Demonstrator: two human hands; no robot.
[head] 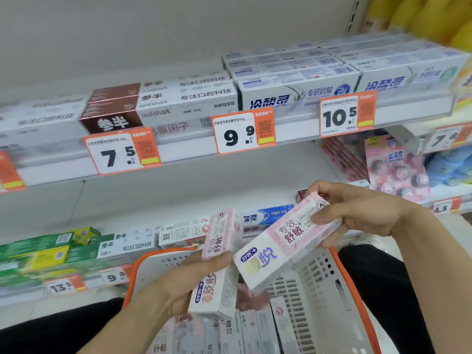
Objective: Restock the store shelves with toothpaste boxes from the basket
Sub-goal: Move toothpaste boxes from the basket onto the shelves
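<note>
Gripping pink toothpaste box (291, 241) in right hand (357, 213), left hand (189, 279) fingers clamped on second box (217, 264) (above basket (352, 284)).

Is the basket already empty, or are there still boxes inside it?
Not empty: several toothpaste boxes lie in the basket, below both hands.

My left hand (186, 279): bare, no glove, no ring, no watch. My right hand (357, 213): same, bare, wrist uncovered. Both forearms bare as far as frame's near edge, no sleeve showing. Black clothing (51, 328) at near left and near right, plain, no print. Nails short, unpainted where visible.
</note>
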